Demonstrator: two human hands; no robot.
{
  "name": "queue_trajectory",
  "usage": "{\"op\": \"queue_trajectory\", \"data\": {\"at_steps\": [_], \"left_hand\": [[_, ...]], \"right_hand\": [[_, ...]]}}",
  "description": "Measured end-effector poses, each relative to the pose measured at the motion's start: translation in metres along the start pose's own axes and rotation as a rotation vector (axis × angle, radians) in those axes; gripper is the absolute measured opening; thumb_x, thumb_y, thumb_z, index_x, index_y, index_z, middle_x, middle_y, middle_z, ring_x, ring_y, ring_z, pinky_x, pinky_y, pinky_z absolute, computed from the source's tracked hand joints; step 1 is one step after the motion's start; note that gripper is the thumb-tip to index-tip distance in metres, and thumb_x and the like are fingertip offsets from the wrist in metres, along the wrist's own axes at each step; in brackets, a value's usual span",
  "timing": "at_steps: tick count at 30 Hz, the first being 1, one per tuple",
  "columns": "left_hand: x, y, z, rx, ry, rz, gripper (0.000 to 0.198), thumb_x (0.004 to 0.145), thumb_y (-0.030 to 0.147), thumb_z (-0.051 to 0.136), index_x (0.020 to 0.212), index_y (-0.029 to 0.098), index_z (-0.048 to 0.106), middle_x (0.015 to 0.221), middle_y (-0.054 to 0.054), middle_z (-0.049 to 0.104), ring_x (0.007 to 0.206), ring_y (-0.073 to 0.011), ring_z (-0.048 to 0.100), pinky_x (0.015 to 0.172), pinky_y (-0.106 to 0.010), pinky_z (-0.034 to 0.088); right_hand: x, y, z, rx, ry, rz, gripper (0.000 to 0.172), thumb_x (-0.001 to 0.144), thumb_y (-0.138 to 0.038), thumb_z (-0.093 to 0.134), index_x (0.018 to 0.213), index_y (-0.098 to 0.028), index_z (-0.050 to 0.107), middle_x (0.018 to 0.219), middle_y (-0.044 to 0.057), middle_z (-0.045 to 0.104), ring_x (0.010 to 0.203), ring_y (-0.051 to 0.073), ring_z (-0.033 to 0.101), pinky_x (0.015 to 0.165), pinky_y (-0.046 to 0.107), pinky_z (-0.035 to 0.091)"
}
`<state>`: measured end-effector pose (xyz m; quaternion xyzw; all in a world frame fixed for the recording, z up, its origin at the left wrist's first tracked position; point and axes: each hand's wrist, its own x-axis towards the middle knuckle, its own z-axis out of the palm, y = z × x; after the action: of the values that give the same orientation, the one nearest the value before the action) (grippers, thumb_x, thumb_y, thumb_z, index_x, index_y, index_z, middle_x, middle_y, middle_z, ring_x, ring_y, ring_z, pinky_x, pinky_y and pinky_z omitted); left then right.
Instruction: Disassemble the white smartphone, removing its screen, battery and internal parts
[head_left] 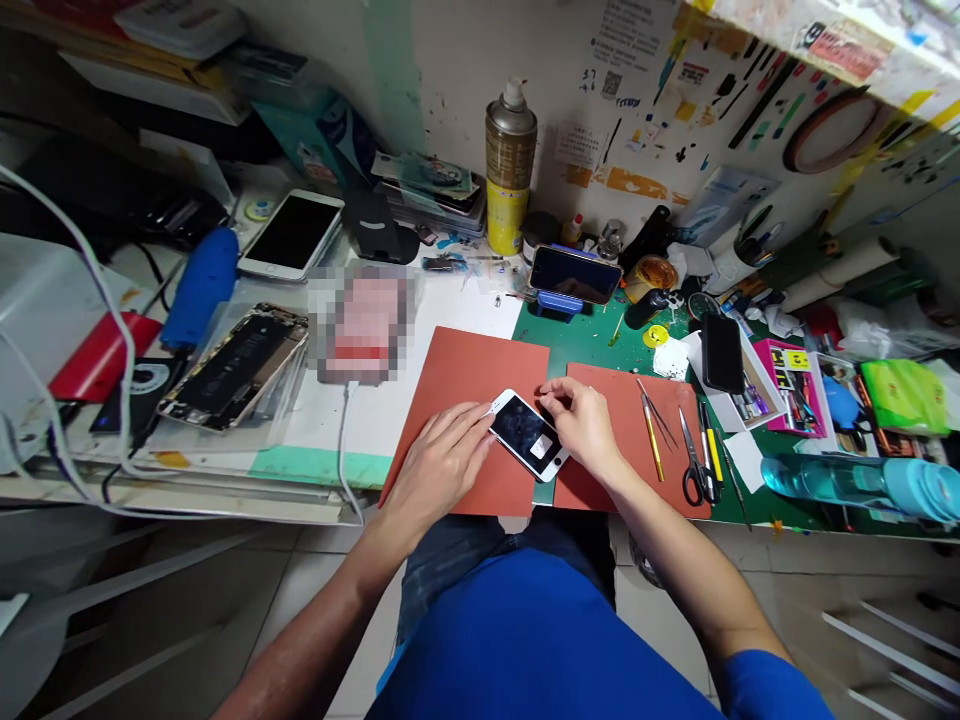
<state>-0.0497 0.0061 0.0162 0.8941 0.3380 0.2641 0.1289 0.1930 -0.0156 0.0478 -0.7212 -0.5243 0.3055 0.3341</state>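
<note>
A white smartphone [517, 425] with a dark screen lies tilted across the brown mats, with a small pale patch near its lower end. My left hand [442, 460] rests at the phone's upper left end, fingers stretched along the edge and thumb side against it, holding it steady. Over the phone's right side, my right hand [581, 420] has thumb and forefinger curled together in a pinch; what is between them is too small to make out. Right of this hand lie tweezers [658, 412], a yellow pen-like tool [651, 440] and black-handled scissors [696, 470].
To the left are an opened phone [240, 370], a white phone [292, 235], a blue tool [199, 290] and a white cable [343, 440]. A spray can [510, 170] and a phone on a blue stand [574, 275] stand behind. A turquoise bottle [855, 485] lies at the right front edge.
</note>
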Motion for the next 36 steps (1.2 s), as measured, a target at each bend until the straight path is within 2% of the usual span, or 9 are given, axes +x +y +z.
{"op": "queue_trajectory", "data": {"at_steps": [8,12,15,17,21,24,28,32,36], "left_hand": [[-0.001,-0.008,0.004,-0.024,0.072,0.07,0.048,0.106,0.017,0.063,0.154,0.023,0.059,0.144,-0.014,0.074,0.133,-0.0357,0.07,0.111,-0.056,0.058],[0.0,-0.007,0.004,-0.028,0.074,0.072,0.049,0.106,0.018,0.062,0.154,0.024,0.059,0.144,-0.013,0.074,0.133,-0.0357,0.07,0.111,-0.057,0.058],[-0.001,-0.004,0.004,-0.034,0.059,0.04,0.046,0.106,0.016,0.06,0.152,0.022,0.061,0.145,-0.013,0.074,0.134,-0.0349,0.07,0.111,-0.056,0.058],[-0.001,-0.001,0.003,-0.086,0.039,-0.023,0.043,0.107,0.016,0.056,0.148,0.023,0.065,0.147,-0.012,0.073,0.137,-0.034,0.068,0.114,-0.056,0.057],[-0.003,0.007,-0.004,-0.378,0.129,-0.417,0.034,0.107,0.022,0.052,0.133,0.025,0.075,0.139,-0.009,0.077,0.135,-0.0308,0.069,0.123,-0.055,0.05],[-0.01,0.019,-0.01,-0.48,0.231,-0.693,0.03,0.111,0.035,0.05,0.129,0.023,0.071,0.117,-0.011,0.078,0.104,-0.0271,0.078,0.102,-0.052,0.063],[-0.024,0.041,-0.014,-0.74,0.123,-0.853,0.04,0.112,0.054,0.049,0.13,0.02,0.061,0.089,-0.005,0.076,0.066,-0.0216,0.076,0.062,-0.038,0.067],[-0.026,0.065,-0.008,-1.23,0.038,-1.114,0.065,0.101,0.071,0.064,0.141,0.021,0.057,0.104,-0.012,0.082,0.092,-0.0303,0.084,0.086,-0.049,0.07],[-0.004,0.088,0.004,-1.661,0.224,-1.143,0.079,0.1,0.08,0.059,0.154,0.023,0.056,0.133,-0.018,0.077,0.125,-0.0337,0.076,0.113,-0.055,0.059]], "right_hand": [[0.056,0.041,-0.136,-0.291,0.367,0.065,0.033,0.1,-0.025,0.041,0.116,-0.017,0.068,0.116,0.016,0.078,0.106,0.029,0.07,0.097,0.042,0.052],[0.077,0.053,-0.178,-0.411,0.374,0.075,0.037,0.096,-0.02,0.049,0.127,-0.014,0.067,0.117,0.021,0.075,0.109,0.033,0.069,0.101,0.05,0.051],[0.051,0.042,-0.157,-0.466,0.299,-0.087,0.041,0.096,-0.024,0.059,0.135,-0.015,0.066,0.141,0.023,0.066,0.128,0.036,0.065,0.111,0.055,0.051],[0.013,0.028,-0.122,-0.446,0.214,-0.231,0.035,0.105,-0.039,0.059,0.133,-0.02,0.067,0.132,0.018,0.072,0.124,0.035,0.068,0.108,0.057,0.056],[-0.066,0.005,-0.042,-0.426,-0.09,-0.383,0.067,0.104,-0.056,0.069,0.156,-0.018,0.051,0.151,0.022,0.065,0.136,0.037,0.064,0.112,0.058,0.058],[-0.089,-0.001,-0.009,-0.56,-0.107,-0.402,0.07,0.104,-0.046,0.069,0.159,-0.01,0.046,0.155,0.027,0.061,0.137,0.042,0.06,0.11,0.063,0.058],[-0.08,0.0,-0.004,-0.585,-0.138,-0.399,0.061,0.104,-0.031,0.064,0.16,-0.012,0.047,0.144,0.022,0.069,0.119,0.036,0.064,0.1,0.055,0.062],[-0.072,0.003,-0.009,-0.514,-0.101,-0.411,0.06,0.097,-0.031,0.07,0.152,-0.014,0.055,0.128,0.017,0.076,0.105,0.033,0.067,0.087,0.049,0.064],[-0.083,-0.006,-0.01,-0.373,0.005,-0.378,0.054,0.093,-0.033,0.074,0.144,-0.02,0.061,0.103,0.01,0.077,0.091,0.03,0.068,0.076,0.045,0.064]]}}
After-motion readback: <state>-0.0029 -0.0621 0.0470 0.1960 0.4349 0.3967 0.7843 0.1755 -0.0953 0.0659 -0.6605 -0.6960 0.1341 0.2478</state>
